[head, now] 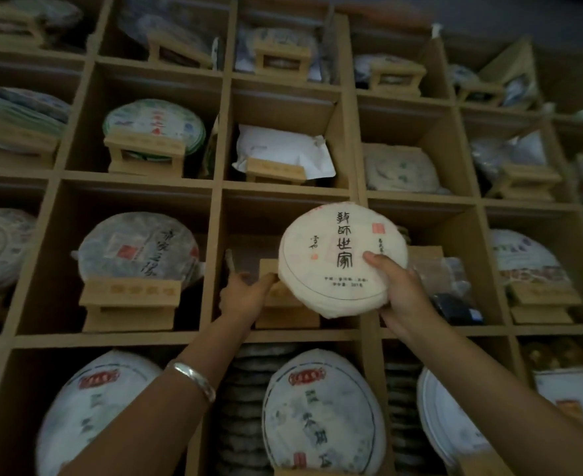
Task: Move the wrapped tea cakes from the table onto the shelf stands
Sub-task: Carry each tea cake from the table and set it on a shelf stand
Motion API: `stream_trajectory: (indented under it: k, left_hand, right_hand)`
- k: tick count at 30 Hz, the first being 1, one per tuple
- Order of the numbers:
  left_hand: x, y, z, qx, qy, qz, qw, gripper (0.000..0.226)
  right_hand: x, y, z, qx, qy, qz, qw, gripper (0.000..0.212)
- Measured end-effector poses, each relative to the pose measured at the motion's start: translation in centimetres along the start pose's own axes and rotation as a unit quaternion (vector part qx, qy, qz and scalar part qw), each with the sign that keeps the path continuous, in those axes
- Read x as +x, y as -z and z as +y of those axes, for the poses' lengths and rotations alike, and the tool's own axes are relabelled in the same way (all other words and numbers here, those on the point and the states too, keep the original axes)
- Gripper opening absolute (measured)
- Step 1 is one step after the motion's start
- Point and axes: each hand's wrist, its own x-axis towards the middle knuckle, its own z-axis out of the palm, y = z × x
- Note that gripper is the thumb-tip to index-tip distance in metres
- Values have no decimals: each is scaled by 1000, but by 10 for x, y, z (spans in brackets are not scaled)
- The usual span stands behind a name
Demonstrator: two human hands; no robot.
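A round tea cake [331,249] in white paper with black calligraphy is held upright in front of the middle shelf compartment. My right hand [403,297] grips its lower right edge, thumb on the face. My left hand [245,293] reaches into the same compartment and holds the left side of the wooden stand [284,310] there, fingers touching the cake's left rim. The stand carries no cake; the held cake hides most of it.
The wooden shelf grid [214,187] fills the view. Neighbouring compartments hold wrapped cakes on stands, such as one on the left [135,249] and one below [321,413]. Stacked cakes [245,400] sit behind the lower ones. A silver bangle [190,376] circles my left wrist.
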Motion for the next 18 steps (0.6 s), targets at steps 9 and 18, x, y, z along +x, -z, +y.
stream_trajectory:
  k: [9,18]
  left_hand:
    - [21,-13,-8,41,76,-101,991,106]
    - [28,-10,-12,50,87,-157,982,90]
  right_hand:
    - [19,16,-3,-7,15,3,1000,26]
    - [20,23,-8,-8,12,7,1000,28]
